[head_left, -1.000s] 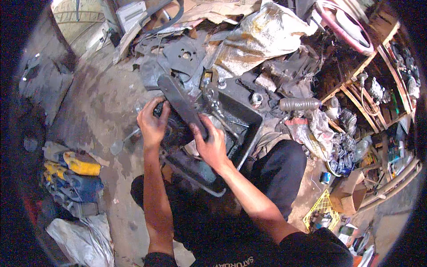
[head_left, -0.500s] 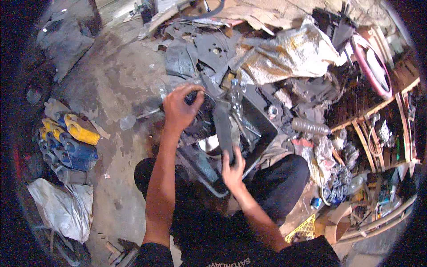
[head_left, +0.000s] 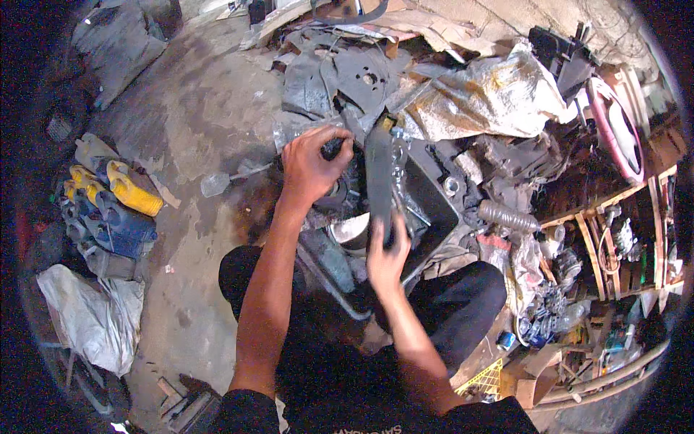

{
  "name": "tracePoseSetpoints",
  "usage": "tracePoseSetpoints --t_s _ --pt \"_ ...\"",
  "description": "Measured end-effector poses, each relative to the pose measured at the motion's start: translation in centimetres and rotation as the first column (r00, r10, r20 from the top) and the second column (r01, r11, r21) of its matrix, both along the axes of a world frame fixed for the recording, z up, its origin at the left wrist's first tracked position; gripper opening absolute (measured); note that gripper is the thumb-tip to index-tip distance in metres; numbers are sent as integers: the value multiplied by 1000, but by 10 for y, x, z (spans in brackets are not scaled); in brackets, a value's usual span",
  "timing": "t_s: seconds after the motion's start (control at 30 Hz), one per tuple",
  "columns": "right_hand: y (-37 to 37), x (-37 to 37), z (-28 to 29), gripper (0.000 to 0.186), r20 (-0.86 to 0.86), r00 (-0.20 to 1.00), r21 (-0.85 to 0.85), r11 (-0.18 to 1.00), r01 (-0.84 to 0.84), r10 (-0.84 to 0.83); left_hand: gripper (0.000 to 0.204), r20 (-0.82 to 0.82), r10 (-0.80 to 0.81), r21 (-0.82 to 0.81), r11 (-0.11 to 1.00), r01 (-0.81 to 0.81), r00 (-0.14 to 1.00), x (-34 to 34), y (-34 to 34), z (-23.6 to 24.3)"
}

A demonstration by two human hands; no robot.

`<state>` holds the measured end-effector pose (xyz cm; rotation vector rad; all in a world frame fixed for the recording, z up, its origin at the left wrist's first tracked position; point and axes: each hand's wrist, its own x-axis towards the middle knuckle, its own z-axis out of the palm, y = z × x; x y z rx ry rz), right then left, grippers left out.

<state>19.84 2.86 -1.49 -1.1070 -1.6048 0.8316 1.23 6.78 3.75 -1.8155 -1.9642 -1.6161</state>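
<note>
Floor (head_left: 195, 130) is bare grey concrete w/ stains, person sits on it, legs in black trousers. Big heap of dark scrap plates and junk (head_left: 347, 79) at the top, crinkly shiny sack (head_left: 491, 98) to the right of it. Black metal tray (head_left: 430, 206) lies in front of the knees, w/ greasy parts in and round it. White bag (head_left: 90, 318) and yellow-blue oil jugs (head_left: 116, 206) sit well apart on the left.

Long dark flat bar (head_left: 379, 173) stands nearly upright over the tray. Right hand (head_left: 387, 257) is wrapped round its low end, fingers closed on it. Left hand (head_left: 311, 166) is curled tight on a small black knob or part (head_left: 334, 148) just beside the bar's top; can't tell exactly what it is.

Job looks about mid-way, I think: bar is lifted and held, but both hands are on the work, so nothing looks freed or set down yet. Round shiny metal cup (head_left: 350, 230) sits near the right hand.
</note>
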Motion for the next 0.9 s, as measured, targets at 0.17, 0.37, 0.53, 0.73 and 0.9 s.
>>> tracePoseSetpoints --t_s 0.17,0.37,0.53,0.73,0.9 --pt "-1 -1 -3 34 30 1000 103 995 -1 -2 16 -60 50 35 998 -48 997 -4 -2 -1" --pt "-3 1 4 37 42 999 4 1000 28 -28 14 5 -14 15 1000 14 1000 -3 -1 -1" --pt "-8 4 -7 35 39 999 14 1000 12 -13 12 -40 12 32 999 -11 999 -5 -1 -3" --pt "-15 10 -12 33 31 999 -86 996 37 -35 15 19 -35 -23 999 35 999 -4 4 -2" --pt "-5 -1 4 29 -43 998 -36 999 -36 34 12 -67 22 16 1000 -20 997 -4 0 0"
